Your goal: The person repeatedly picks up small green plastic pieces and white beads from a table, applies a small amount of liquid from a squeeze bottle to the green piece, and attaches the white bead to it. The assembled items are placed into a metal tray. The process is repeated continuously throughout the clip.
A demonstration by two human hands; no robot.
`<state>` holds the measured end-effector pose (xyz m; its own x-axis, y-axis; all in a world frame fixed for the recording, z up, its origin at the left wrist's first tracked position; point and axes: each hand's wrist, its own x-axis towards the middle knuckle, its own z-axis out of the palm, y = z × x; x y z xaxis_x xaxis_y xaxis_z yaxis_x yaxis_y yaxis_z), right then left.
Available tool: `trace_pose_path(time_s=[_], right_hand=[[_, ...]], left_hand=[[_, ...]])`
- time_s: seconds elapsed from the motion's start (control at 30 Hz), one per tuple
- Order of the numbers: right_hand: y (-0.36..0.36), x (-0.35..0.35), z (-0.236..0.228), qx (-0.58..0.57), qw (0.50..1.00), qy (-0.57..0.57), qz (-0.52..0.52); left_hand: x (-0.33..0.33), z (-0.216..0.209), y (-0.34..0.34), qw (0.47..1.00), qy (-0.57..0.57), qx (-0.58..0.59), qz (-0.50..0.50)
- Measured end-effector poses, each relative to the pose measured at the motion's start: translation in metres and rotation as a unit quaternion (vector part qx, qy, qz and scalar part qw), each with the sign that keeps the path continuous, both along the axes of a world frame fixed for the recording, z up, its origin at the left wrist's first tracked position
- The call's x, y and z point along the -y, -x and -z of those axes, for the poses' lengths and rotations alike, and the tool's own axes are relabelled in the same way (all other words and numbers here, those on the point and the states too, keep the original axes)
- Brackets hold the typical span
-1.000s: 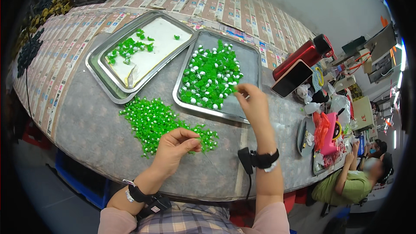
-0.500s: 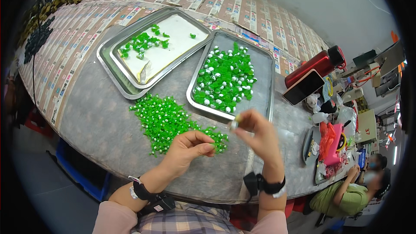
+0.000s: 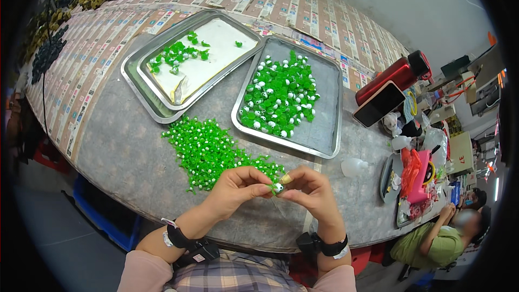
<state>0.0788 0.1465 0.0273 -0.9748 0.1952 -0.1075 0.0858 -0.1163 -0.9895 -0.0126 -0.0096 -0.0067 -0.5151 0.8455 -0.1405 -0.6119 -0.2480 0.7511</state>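
Over the near side of the table, my left hand [image 3: 236,188] and my right hand [image 3: 312,190] meet with fingertips pinched. A small round white bead with black spots [image 3: 278,188] shows between them, in my right fingertips. My left thumb and forefinger close on a small green plastic piece [image 3: 271,188], partly hidden, which touches the bead. A yellowish covering wraps a right fingertip. Just beyond my left hand lies a loose pile of green pieces with white dots [image 3: 203,151]. Farther off, a metal tray [image 3: 328,113] holds many green pieces with spotted white beads.
At the far left, stacked metal trays [image 3: 130,67] hold a white sheet with some green pieces. To the right are a translucent white cup-like thing [image 3: 354,167], a phone [image 3: 381,104] leaning on a red bottle [image 3: 385,78], and a pink container [image 3: 415,184]. Another person [image 3: 432,243] sits at right.
My right hand has come down and toward me from beside the tray, bringing the white bead against the green piece in my left fingertips. My left hand has barely moved.
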Motion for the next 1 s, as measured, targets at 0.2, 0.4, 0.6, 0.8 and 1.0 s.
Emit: trace_pose_path(time_s=[0.2, 0.4, 0.6, 0.8, 1.0], right_hand=[[-0.006, -0.005, 0.011, 0.092, 0.988, 0.124, -0.005], [-0.006, 0.011, 0.003, 0.046, 0.996, -0.043, 0.059], [-0.002, 0.018, 0.004, -0.019, 0.991, 0.07, 0.114], [-0.003, 0.017, 0.007, -0.006, 0.996, 0.016, 0.085], [-0.002, 0.013, 0.006, 0.049, 0.99, 0.116, 0.067]], left_hand=[[-0.001, 0.0, -0.005, 0.994, 0.04, -0.101, -0.01], [-0.002, 0.0, -0.003, 0.996, 0.061, -0.063, -0.023], [-0.001, 0.003, 0.0, 0.998, 0.041, 0.017, -0.038], [-0.001, 0.002, -0.001, 0.998, 0.051, -0.004, -0.043], [-0.001, 0.001, -0.004, 0.971, 0.114, -0.202, -0.058]])
